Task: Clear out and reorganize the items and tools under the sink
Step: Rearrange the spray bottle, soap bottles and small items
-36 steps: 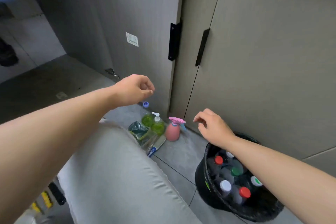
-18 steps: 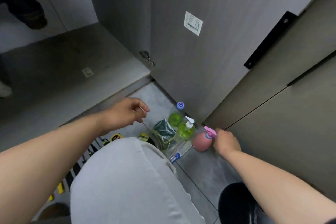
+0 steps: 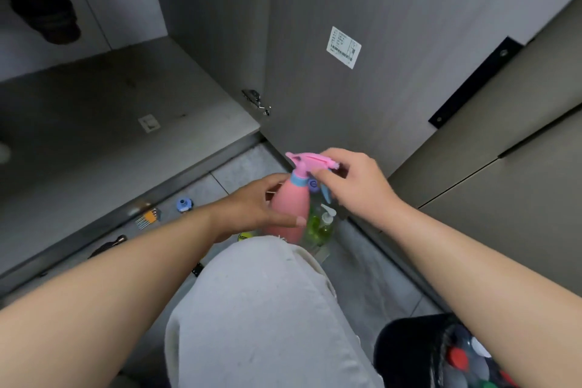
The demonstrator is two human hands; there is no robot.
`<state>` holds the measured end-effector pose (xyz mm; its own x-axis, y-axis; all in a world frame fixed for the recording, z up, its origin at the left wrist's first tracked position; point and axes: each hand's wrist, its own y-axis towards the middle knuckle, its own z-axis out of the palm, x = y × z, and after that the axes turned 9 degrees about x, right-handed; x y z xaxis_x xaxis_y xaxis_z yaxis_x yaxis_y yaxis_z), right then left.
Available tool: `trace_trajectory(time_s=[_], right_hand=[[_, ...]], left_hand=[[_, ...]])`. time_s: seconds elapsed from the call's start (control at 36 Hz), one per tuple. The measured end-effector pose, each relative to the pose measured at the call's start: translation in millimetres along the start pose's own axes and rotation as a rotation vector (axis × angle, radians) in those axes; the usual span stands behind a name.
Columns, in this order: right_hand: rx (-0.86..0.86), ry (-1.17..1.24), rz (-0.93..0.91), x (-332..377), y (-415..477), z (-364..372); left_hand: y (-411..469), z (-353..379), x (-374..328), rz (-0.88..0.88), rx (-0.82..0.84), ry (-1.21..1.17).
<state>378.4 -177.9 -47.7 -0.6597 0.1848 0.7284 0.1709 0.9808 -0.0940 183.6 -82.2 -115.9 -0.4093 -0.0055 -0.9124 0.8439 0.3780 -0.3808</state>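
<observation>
A pink spray bottle (image 3: 288, 203) with a pink trigger head is lifted above the floor in front of my knee. My left hand (image 3: 255, 208) grips its body, thumb across the front. My right hand (image 3: 352, 181) pinches the trigger head at the top. Behind the bottle, green pump bottles (image 3: 321, 225) stand on the tiled floor beside the open cabinet door (image 3: 346, 88). The under-sink cabinet floor (image 3: 104, 135) lies open at the left.
Small tools lie along the cabinet's base: a blue cap (image 3: 183, 205), an orange comb-like tool (image 3: 148, 217) and a dark tool (image 3: 108, 246). A black bin (image 3: 406, 343) with several capped bottles sits at the lower right. My grey-trousered knee (image 3: 261, 309) fills the lower middle.
My right hand took the pink spray bottle off the floor and raised it. My left hand came across and closed round its body. The view tilted down.
</observation>
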Motion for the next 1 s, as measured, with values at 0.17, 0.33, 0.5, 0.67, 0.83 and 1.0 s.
trace_trajectory(time_s=[0.17, 0.33, 0.5, 0.67, 0.83, 1.0], right_hand=[[0.178, 0.348, -0.016, -9, 20, 27], [0.103, 0.25, 0.099, -47, 30, 56], [0.249, -0.468, 0.508, -101, 24, 71], [0.25, -0.416, 0.589, -130, 24, 94], [0.205, -0.433, 0.549, -127, 25, 98], [0.076, -0.507, 0.26, -83, 25, 68]], left_hand=[[-8, -19, 22, -0.016, -0.291, 0.162], [-21, -26, 40, -0.069, -0.426, 0.276], [-35, -33, 54, -0.109, -0.634, 0.111], [-45, -38, 67, -0.098, -0.669, 0.011], [-50, -42, 73, -0.121, -0.695, -0.021], [-42, -41, 71, -0.144, -0.736, -0.089]])
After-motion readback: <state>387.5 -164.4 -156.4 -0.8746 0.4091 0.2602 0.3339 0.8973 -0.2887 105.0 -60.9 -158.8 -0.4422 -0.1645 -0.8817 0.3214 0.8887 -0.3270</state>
